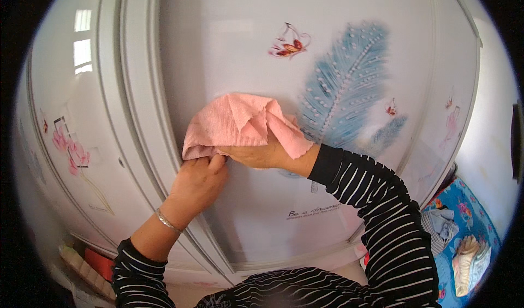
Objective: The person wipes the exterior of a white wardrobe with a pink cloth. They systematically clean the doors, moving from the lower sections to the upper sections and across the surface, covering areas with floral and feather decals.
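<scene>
A pink cloth (225,122) with a scalloped edge is draped over my right hand (262,154), hiding most of its fingers, in front of a glossy white sliding wardrobe door (254,209). My left hand (200,177) reaches up to the cloth's lower left edge, its fingertips at or under the fabric and partly hidden. It wears a silver bracelet (167,221) on the wrist. The door bears a printed blue feather (348,83), a butterfly (290,46) and some lettering.
The door's raised vertical frame (143,103) runs just left of my hands. Another white panel (82,115) with pink flowers stands at the left. At the lower right, folded clothes (468,263) lie on a blue floral cover (444,267). A red item (99,263) is at the lower left.
</scene>
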The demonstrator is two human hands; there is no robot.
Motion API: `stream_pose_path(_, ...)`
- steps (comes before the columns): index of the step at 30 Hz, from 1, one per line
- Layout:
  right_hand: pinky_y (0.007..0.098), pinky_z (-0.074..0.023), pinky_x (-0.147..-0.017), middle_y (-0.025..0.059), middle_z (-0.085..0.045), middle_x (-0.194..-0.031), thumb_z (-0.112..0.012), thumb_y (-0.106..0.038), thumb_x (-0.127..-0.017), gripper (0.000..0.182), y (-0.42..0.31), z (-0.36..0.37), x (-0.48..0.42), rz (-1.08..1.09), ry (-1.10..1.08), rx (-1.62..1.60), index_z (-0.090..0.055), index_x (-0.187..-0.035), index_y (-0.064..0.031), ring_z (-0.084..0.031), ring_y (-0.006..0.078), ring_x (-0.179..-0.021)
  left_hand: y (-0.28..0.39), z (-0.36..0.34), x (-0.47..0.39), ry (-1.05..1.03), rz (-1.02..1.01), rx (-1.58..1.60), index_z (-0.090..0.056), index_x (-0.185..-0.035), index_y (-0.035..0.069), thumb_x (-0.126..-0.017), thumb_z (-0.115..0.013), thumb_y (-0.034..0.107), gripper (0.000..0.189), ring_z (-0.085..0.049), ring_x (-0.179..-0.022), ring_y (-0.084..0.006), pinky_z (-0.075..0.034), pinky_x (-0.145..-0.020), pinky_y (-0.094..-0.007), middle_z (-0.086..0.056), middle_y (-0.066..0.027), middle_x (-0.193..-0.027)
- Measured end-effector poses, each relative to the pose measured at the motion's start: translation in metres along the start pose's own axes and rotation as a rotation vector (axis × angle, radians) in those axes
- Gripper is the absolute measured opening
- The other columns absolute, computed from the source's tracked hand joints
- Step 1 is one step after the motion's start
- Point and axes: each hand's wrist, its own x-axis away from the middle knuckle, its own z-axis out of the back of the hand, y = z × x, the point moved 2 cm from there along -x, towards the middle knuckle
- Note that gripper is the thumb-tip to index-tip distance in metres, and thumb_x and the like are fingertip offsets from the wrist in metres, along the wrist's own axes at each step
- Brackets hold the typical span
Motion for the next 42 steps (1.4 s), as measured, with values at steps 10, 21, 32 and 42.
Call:
stream_pose_path(10,0.0377,-0.0436,-0.092,0.0093,-0.059,-0.112,-0.054,-0.022,-0.090,0.028,0.179,0.208,0.020,-0.082,0.307,0.848,-0.060,-0.114,-0.0097,-0.055,0.0272,-0.105,0.007,0.001,-0.004,-0.056,0.012,-0.078,-0.055,-0.070,0.011,-0.076,-0.065,0.019,0.014,-0.055,-0.063,-0.0195,-0.047,-0.058,-0.0360,-0.053,-0.0043,-0.089)
stream_pose_path(21,0.0347,-0.0471,-0.086,0.0134,-0.061,-0.106,-0.055,-0.012,-0.088,0.023,0.276,0.326,0.266,-0.515,-0.042,1.836,-0.059,-0.109,-0.0055,-0.058,0.0241,-0.103,0.012,-0.007,-0.004,-0.108,0.083,-0.064,-0.056,-0.077,0.011,-0.079,-0.068,0.023,0.017,-0.059,-0.070,-0.0209,-0.049,-0.061,-0.0382,-0.055,-0.0022,-0.098)
stream_pose_path(32,0.0356,-0.0439,-0.087,0.0058,-0.058,-0.093,-0.057,-0.021,-0.088,0.017,0.118,0.107,0.251,-0.202,0.755,0.870,-0.060,-0.102,-0.0126,-0.056,0.0239,-0.092,0.012,-0.006,0.004,-0.065,0.040,-0.129,-0.054,-0.069,0.012,-0.073,-0.061,0.012,0.008,-0.055,-0.066,-0.0172,-0.047,-0.059,-0.0328,-0.054,0.0007,-0.096)
stream_pose_path(42,0.0322,-0.0437,-0.085,0.0043,-0.058,-0.098,-0.053,-0.023,-0.092,0.020,-0.029,-0.106,0.185,-0.099,-0.055,-0.334,-0.059,-0.107,-0.0111,-0.056,0.0204,-0.092,0.010,-0.010,0.012,-0.199,0.139,-0.074,-0.056,-0.077,0.011,-0.079,-0.061,0.020,0.011,-0.061,-0.070,-0.0262,-0.050,-0.063,-0.0413,-0.057,-0.0033,-0.098)
